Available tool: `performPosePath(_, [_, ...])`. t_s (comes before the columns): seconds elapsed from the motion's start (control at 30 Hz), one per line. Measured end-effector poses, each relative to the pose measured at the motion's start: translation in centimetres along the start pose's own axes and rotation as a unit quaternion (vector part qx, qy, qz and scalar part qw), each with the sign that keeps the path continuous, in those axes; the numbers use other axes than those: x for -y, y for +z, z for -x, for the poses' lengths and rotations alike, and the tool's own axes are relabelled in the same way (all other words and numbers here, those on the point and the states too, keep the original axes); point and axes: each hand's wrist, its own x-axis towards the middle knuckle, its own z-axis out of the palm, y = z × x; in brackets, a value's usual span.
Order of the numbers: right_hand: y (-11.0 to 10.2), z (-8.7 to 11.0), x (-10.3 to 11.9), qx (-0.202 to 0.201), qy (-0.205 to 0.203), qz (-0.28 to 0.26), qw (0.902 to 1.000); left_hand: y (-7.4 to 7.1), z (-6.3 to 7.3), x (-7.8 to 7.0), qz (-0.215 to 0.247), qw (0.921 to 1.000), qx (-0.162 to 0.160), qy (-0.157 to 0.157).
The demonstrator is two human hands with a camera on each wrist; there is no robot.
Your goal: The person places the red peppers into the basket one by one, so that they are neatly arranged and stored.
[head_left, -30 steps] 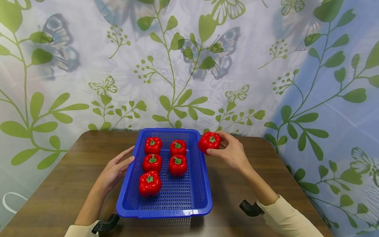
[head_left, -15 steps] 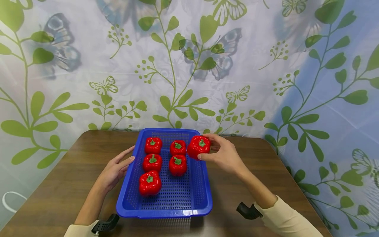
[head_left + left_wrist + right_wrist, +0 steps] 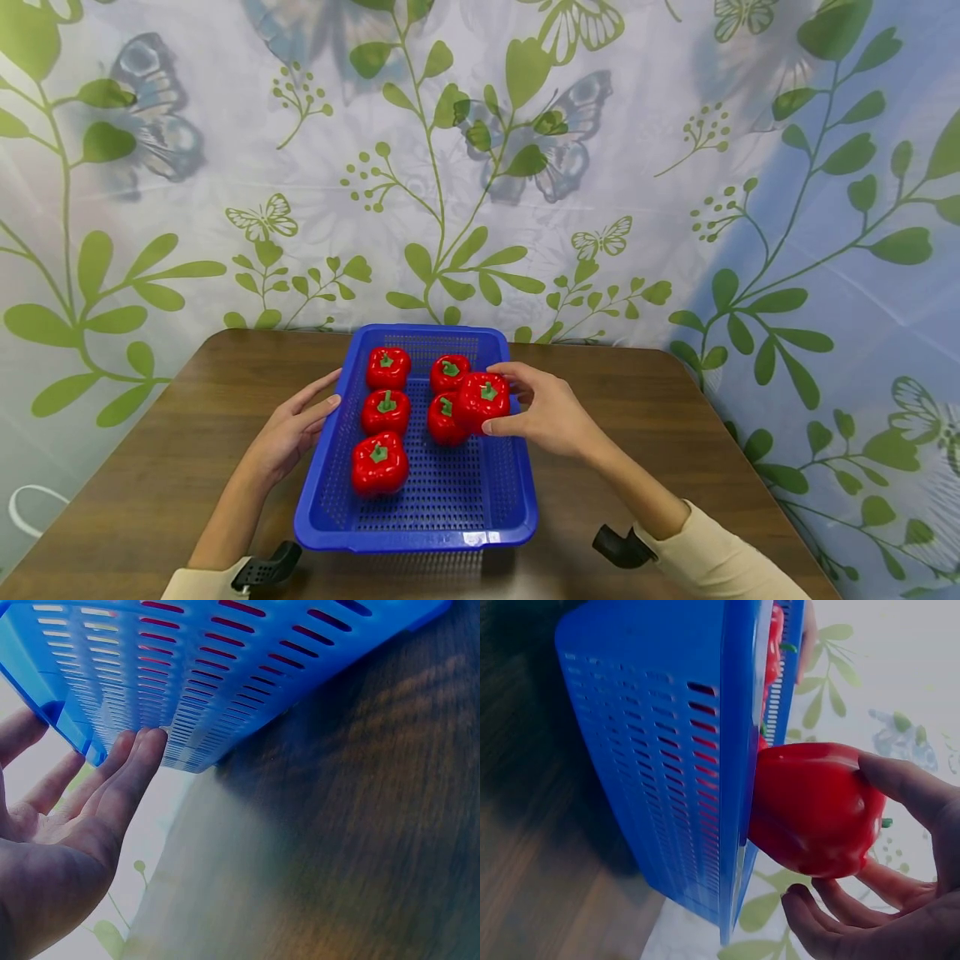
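My right hand (image 3: 553,415) holds a red bell pepper (image 3: 482,403) with a green stem, thumb in front and fingers behind. It is above the right part of the blue basket (image 3: 416,540) and partly hides a pepper (image 3: 442,423) inside. In the right wrist view, the held pepper (image 3: 817,806) shows over the basket's rim (image 3: 739,750). The fairly straight fingers of my left hand (image 3: 291,427) touch the basket's left side; the left wrist view has them against the slotted wall (image 3: 195,682). Three peppers form a left column, the nearest pepper (image 3: 380,465) lowest; two stand right of them.
The basket stands on a brown wooden table (image 3: 615,500). Behind the table hangs a cloth (image 3: 322,167) printed with leaves and butterflies. A black strap sits on each wrist, the left strap (image 3: 268,568) close to the basket's near left corner.
My right hand has carried its pepper leftward and toward me, from beside the basket's far right rim to over its inside. My left hand stays at the left side.
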Motion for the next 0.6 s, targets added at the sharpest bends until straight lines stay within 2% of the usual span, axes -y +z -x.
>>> performPosePath(0.3, [1.2, 0.5, 0.2, 0.062, -0.018, 0.038, 0.9972, 0.0, 0.1, -0.1, 0.000, 1.0000, -0.002, -0.001])
performPosePath(0.6, [2.7, 0.8, -0.2, 0.078, -0.017, 0.053, 0.9954, 0.1, 0.1, 0.0, -0.003, 1.0000, -0.002, 0.000])
